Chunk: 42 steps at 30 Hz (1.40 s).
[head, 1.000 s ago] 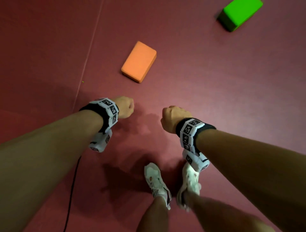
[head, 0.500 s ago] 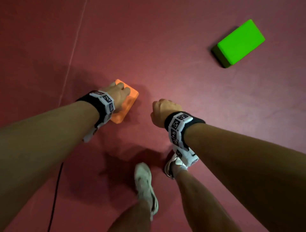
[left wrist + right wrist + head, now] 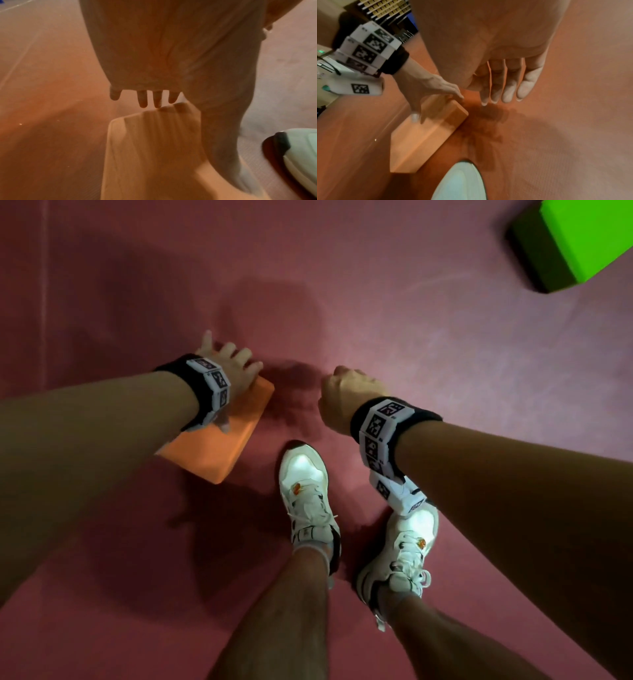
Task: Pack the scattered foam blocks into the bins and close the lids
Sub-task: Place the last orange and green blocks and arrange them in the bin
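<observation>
An orange foam block (image 3: 219, 450) lies flat on the red floor mat (image 3: 445, 354), just left of my feet. My left hand (image 3: 226, 368) rests on its far end. The fingers reach out straight past the far edge and the thumb lies on the top face. The left wrist view shows those fingers (image 3: 143, 100) pointing beyond the block (image 3: 150, 148). My right hand (image 3: 346, 395) hangs right of the block, holding nothing. Its fingers (image 3: 510, 88) are loose and nearly straight above the mat. A green foam block (image 3: 582, 237) lies at the far right. No bin is in view.
My two white shoes (image 3: 305, 491) (image 3: 407, 546) stand close to the orange block's right side. Dark shelving with small yellow items (image 3: 385, 8) shows at the room's edge in the right wrist view. A seam in the mat (image 3: 44, 285) runs down the left.
I have bent lower and stepped up to the orange block. My left hand went from hanging above the mat onto the block's far end. The right hand stayed empty beside it.
</observation>
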### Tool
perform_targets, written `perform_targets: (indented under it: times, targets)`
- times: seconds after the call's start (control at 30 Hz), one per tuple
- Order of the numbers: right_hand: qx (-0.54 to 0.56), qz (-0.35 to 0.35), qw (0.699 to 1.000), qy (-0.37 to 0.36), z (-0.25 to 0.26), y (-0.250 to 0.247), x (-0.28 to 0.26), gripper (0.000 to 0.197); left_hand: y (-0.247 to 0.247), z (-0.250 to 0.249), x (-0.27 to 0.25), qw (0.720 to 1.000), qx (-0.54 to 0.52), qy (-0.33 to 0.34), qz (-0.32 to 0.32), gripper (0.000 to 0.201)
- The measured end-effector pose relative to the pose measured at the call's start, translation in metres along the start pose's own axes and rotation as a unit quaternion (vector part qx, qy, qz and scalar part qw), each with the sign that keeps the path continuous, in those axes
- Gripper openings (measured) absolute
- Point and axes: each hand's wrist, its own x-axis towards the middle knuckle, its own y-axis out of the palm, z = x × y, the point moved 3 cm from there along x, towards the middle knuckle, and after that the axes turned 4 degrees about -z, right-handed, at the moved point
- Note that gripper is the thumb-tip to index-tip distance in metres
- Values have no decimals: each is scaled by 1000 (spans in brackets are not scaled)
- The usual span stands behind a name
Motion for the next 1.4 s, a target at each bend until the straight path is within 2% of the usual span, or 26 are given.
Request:
perform_targets:
  times: [0.17, 0.27, 0.33, 0.43, 0.5, 0.63, 0.7, 0.77, 0.9, 1.03, 1.17, 1.23, 1.3, 1.4]
  targets:
    - [-17, 33, 999, 6, -6, 46, 3, 34, 9, -1, 30, 999, 0, 33, -25, 137]
    - [-15, 55, 998, -2, -3, 52, 3, 33, 9, 3, 30, 998, -10, 45, -30, 132]
    - [-12, 62, 998, -9, 1, 47, 4, 34, 9, 8, 26, 999, -29, 31, -17, 128]
    - [-8, 78, 997, -13, 7, 25, 5, 36, 13, 16, 16, 997, -68, 30, 21, 122]
    - [-15, 84, 996, -12, 9, 7, 4, 35, 10, 20, 1, 995, -97, 28, 15, 122]
    - [-39, 85, 996, -11, 9, -46, -7, 31, -28, 36, -35, 985, -166, 21, -45, 106]
    - [-56, 75, 996, -2, 3, -72, -8, 32, -68, 48, -50, 975, -208, 17, -76, 96]
    - [-49, 49, 997, 29, -10, -98, -6, 32, -119, 62, -59, 957, -257, -4, -139, 93]
    - [-46, -13, 995, 93, -57, -132, 15, 29, -213, 73, -44, 932, -298, -26, -204, 93]
    - [-55, -52, 978, 195, -143, -136, 40, 37, -283, 51, -8, 917, -305, -50, -252, 88]
    - [-69, -84, 965, 237, -240, -136, 56, 60, -314, 6, 28, 900, -341, -95, -256, 91]
    - [-73, -83, 961, 252, -289, -141, 64, 75, -328, -22, 39, 892, -322, -118, -294, 86]
    - [-91, -58, 963, 246, -334, -145, 75, 84, -338, -37, 43, 873, -308, -150, -346, 80]
    - [-88, -37, 968, 232, -381, -138, 103, 114, -329, -38, 39, 858, -300, -179, -376, 85]
